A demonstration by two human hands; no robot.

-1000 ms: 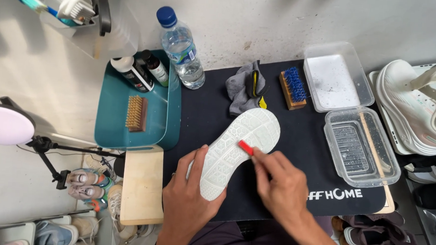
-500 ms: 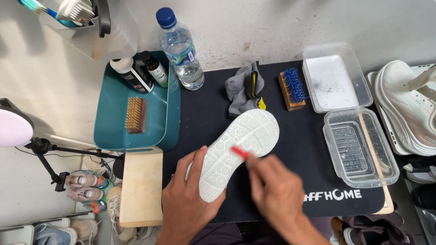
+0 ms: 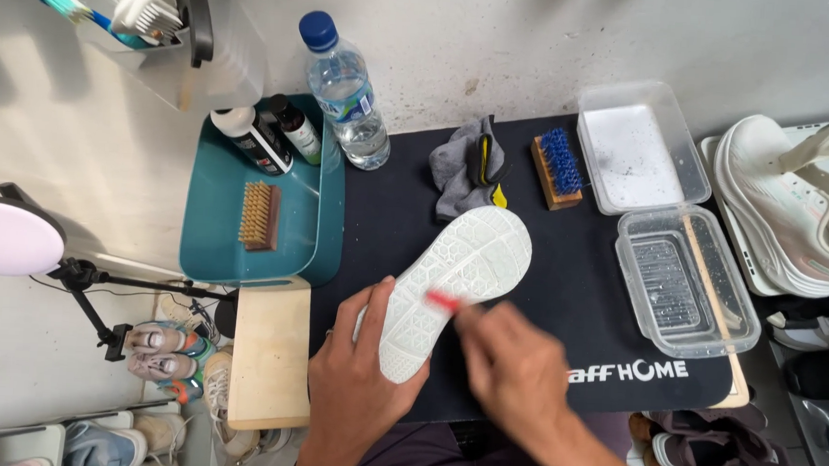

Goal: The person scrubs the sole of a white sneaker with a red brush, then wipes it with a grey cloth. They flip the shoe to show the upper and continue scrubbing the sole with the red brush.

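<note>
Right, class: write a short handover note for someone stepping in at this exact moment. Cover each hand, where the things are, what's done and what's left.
Left hand: grips the white shoe, sole up, on the black mat.
Right hand: holds a small red tool against the mid sole; blurred.
Nearby: blue brush, grey cloth, water bottle, clear tub.
Done: sole looks mostly white.
Left: cannot tell how much of the sole remains.
</note>
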